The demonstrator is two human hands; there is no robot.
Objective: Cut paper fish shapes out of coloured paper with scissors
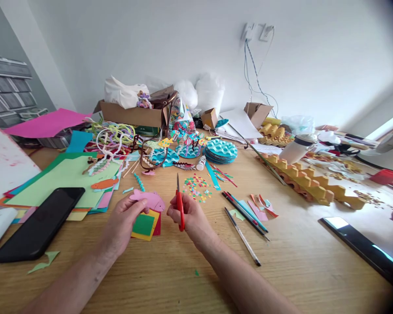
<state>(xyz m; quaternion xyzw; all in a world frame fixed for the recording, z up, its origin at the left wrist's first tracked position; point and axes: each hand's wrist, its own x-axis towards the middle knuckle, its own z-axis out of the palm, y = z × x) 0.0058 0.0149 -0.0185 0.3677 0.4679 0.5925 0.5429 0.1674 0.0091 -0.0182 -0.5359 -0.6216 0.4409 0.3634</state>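
A pink paper fish (155, 201) with a drawn eye and gill line is pinched by its tail end in my left hand (126, 222). My right hand (191, 218) grips red-handled scissors (180, 205), their blades pointing up and away from me, a little apart from the fish. Beneath the fish lie small paper squares, a green one (143, 225) on top of yellow (154, 233) and red ones. Just beyond my right hand, colourful paper confetti (196, 187) is scattered. An orange paper fish (105, 184) rests on the paper stack to the left.
Coloured paper sheets (62, 174) and a black phone (39, 222) lie left. Pens and brushes (245, 213) sit by paper scraps (262, 207) on the right, near an egg carton (301, 179) and another phone (363, 244). Blue scalloped pieces (220, 151) are stacked behind.
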